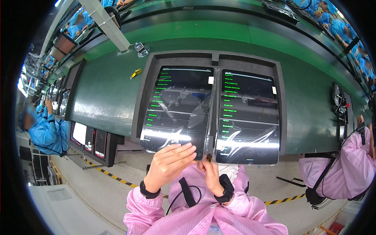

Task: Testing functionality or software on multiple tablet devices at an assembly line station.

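Observation:
Two dark tablets lie side by side, their lit screens showing lists of green text under clear, creased film: the left tablet [176,103] and the right tablet [250,121]. My left hand [170,162] is closed over the left tablet's near edge, its fingers together on the lower screen and its thumb hidden. Close beside it, my right hand [211,176] has its fingers pinched together at that tablet's near right corner. Whatever sits between those fingertips is too hidden to name. A dark grey padded tray [250,57] frames both tablets.
The tray rests on a green bench [105,98]. Beyond its left side lie a small yellow item [135,73] and a clear object [141,49]. Black equipment [338,100] stands far right. A co-worker in pink [340,168] sits right, another in blue [49,133] left, near a rack of devices [92,143].

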`<state>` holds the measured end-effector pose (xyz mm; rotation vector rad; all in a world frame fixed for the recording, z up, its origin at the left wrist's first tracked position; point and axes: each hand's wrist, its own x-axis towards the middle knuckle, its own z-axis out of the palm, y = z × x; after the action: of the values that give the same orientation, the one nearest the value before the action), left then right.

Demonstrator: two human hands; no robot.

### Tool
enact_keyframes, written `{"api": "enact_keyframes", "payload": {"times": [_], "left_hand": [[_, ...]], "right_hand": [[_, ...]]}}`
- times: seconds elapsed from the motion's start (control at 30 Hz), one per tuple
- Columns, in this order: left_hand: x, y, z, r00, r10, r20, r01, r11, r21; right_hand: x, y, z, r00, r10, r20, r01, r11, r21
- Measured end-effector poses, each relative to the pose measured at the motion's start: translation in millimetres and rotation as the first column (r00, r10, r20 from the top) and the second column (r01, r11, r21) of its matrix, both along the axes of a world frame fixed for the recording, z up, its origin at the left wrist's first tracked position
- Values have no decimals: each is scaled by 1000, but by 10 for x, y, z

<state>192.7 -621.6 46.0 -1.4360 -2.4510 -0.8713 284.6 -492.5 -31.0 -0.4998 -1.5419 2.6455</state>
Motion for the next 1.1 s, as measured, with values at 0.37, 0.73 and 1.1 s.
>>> {"api": "enact_keyframes", "payload": {"times": [0.37, 0.73, 1.1], "left_hand": [[-26, -2, 63, 999, -24, -22, 23, 999, -45], [-9, -40, -12, 1000, -23, -11, 23, 1000, -18], [-125, -92, 138, 984, 173, 32, -169, 980, -107]], "right_hand": [[15, 27, 21, 994, 39, -106, -24, 990, 137], [136, 17, 15, 989, 137, -47, -129, 982, 141], [777, 781, 90, 982, 172, 83, -187, 955, 232]]}}
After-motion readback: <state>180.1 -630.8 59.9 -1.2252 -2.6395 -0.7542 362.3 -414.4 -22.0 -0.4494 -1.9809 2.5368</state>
